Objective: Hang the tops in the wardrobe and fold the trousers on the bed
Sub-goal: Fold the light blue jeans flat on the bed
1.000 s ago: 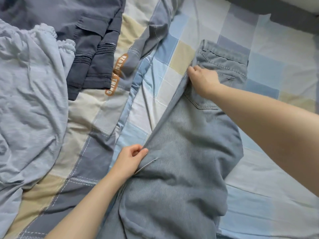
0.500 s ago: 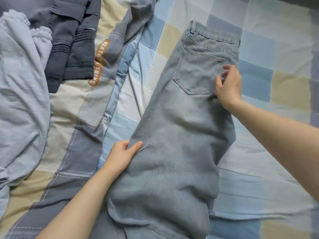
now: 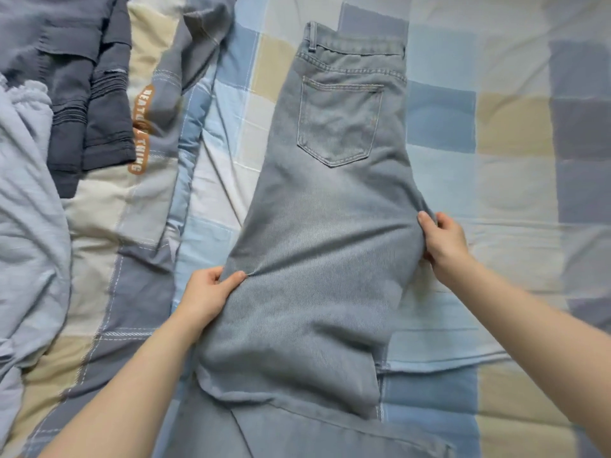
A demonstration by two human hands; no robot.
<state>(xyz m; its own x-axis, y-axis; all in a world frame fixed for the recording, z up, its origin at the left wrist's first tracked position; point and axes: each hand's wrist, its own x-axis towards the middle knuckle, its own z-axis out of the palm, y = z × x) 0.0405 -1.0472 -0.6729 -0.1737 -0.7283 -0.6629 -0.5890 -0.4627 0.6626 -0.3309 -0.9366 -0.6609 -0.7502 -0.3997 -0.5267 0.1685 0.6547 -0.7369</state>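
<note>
Fingers of the left hand [image 3: 206, 294] curl over the jeans' [image 3: 325, 233] left edge with the thumb on top, pinching the seam at about seven o'clock in the head view, while the right hand [image 3: 443, 241] pinches the opposite edge at about three o'clock, its fingertips tucked under the cloth. Gripping both side seams at thigh level looks meant to pull the doubled legs flat and square before a fold. Those jeans lie pocket-up along the checked bed cover [image 3: 479, 133], waistband toward twelve o'clock, with dark trousers [image 3: 82, 104] at ten o'clock and a pale garment [image 3: 29, 209] at nine o'clock waiting.
</note>
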